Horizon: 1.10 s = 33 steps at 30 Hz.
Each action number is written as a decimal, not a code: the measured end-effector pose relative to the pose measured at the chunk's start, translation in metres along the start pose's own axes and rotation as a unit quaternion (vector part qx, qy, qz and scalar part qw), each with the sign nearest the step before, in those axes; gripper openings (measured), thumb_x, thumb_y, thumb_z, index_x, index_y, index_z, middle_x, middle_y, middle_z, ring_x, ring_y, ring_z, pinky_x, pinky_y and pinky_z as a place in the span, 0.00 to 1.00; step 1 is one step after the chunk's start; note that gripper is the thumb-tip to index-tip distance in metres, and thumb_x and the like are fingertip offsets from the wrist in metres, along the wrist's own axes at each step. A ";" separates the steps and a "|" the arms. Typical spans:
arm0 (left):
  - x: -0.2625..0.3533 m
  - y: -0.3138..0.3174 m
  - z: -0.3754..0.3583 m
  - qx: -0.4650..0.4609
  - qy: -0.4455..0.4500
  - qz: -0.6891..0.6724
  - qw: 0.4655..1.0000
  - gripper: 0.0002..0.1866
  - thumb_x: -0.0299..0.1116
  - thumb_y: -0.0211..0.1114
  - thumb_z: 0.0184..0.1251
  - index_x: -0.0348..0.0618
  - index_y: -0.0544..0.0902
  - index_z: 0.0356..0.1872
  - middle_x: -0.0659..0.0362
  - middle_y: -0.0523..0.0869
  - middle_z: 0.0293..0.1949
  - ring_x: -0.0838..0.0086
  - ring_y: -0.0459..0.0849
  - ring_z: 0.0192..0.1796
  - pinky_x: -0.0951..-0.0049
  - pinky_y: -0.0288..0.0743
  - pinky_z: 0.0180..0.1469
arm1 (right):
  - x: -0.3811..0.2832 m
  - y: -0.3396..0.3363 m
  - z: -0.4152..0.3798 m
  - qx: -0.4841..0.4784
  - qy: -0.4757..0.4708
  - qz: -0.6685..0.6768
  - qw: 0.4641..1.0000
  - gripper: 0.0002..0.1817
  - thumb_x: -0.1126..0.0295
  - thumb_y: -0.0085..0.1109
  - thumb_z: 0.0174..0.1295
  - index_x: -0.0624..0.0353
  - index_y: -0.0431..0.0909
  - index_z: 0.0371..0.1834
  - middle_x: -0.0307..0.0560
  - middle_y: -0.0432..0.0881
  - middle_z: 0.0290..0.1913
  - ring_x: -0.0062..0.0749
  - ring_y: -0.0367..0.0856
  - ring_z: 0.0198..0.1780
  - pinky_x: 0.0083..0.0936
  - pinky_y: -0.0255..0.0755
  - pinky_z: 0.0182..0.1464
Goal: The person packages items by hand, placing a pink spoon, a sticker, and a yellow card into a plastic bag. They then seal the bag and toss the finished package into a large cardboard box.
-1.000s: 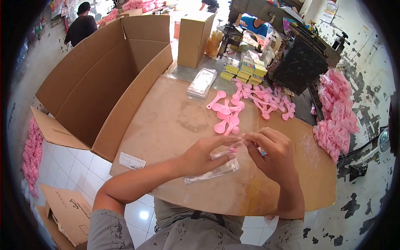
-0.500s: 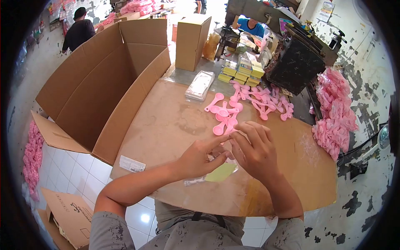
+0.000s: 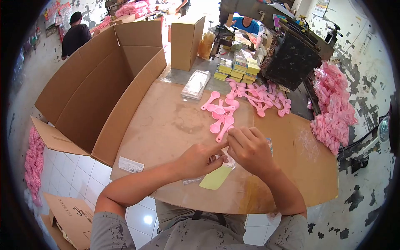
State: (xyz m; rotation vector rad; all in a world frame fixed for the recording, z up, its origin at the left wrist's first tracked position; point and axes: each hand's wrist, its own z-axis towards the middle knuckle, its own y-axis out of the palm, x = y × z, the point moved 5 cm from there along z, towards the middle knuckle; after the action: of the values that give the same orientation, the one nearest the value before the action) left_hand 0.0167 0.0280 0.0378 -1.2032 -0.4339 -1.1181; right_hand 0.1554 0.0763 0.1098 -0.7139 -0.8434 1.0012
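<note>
Head view: one clear plastic bag (image 3: 192, 181) is seen just under the left hand (image 3: 198, 158) and the right hand (image 3: 250, 150).
The left thumb and pointing finger are a little apart; the right fingertips are together, touching the left pointing finger, and what is pinched there cannot be told. One yellow-green card (image 3: 216, 178) lies just below the left hand, on or in the bag. The bag is likely best held by its edge, with light fingers, so that it is not torn and the card is not bent. One printed card (image 3: 269, 146) is seen beside the right hand. Beyond the hands lie two heaps of pink measuring spoons (image 3: 216, 127): at least six in the near one, too many to count in the other. One stack of clear bags (image 3: 196, 84) lies past them, beyond the left hand.
</note>
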 end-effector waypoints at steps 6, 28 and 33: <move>0.001 -0.005 0.004 -0.007 -0.039 -0.076 0.996 0.27 0.24 0.65 0.75 0.40 0.75 0.74 0.54 0.95 0.44 0.71 0.95 0.43 0.71 0.87 0.44 | 0.058 -0.007 -0.023 0.045 0.259 0.169 0.950 0.03 0.74 0.62 0.61 0.59 0.79 0.36 0.45 0.79 0.39 0.33 0.81 0.39 0.32 0.75 0.40; -0.022 0.002 0.010 0.046 -0.127 -0.341 0.930 0.19 0.30 0.59 0.86 0.32 0.76 0.69 0.50 0.92 0.53 0.73 0.90 0.54 0.73 0.84 0.58 | 0.067 -0.006 -0.088 -0.072 0.337 0.450 0.824 0.20 0.69 0.66 0.73 0.56 0.79 0.67 0.42 0.88 0.48 0.23 0.85 0.50 0.24 0.77 0.51; -0.023 0.000 0.009 0.063 -0.107 -0.314 0.941 0.17 0.30 0.61 0.84 0.30 0.80 0.66 0.50 0.92 0.51 0.74 0.90 0.54 0.73 0.85 0.57 | 0.028 0.044 -0.059 -0.070 0.309 0.628 0.711 0.19 0.72 0.66 0.74 0.62 0.79 0.65 0.41 0.88 0.49 0.21 0.85 0.49 0.21 0.77 0.50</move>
State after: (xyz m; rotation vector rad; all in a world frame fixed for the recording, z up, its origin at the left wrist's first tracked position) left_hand 0.0094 0.0465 0.0230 -1.1017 -1.0963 -1.4731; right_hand 0.1961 0.1112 0.0516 -1.7339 0.3302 1.7185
